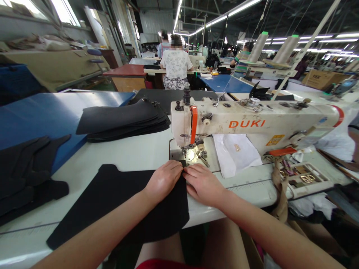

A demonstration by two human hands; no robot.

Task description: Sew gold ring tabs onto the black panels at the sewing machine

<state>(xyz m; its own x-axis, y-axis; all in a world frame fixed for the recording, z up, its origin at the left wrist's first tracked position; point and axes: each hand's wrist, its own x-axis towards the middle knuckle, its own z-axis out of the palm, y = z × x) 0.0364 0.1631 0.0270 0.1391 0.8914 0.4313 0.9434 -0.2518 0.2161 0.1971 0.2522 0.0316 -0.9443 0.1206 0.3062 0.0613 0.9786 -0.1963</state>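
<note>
A large black fabric panel (126,194) lies on the pale sewing table, its front part hanging over the edge toward my lap. My left hand (165,177) rests on the panel's upper right corner, fingers closed together on it. Beside it, my right hand (202,183) pinches at the same edge, its fingertips almost meeting the left ones. A small dark piece of the material shows just beyond the fingertips, close to the needle area of the white sewing machine (246,121). What exactly sits between the fingers is hidden.
Stacked black panels (120,119) lie behind on the left, with more cut black pieces (28,172) at far left. A white cloth (237,153) lies under the machine arm. At right is a parts tray (308,179) with metal rings. A person (176,59) sits ahead, facing away.
</note>
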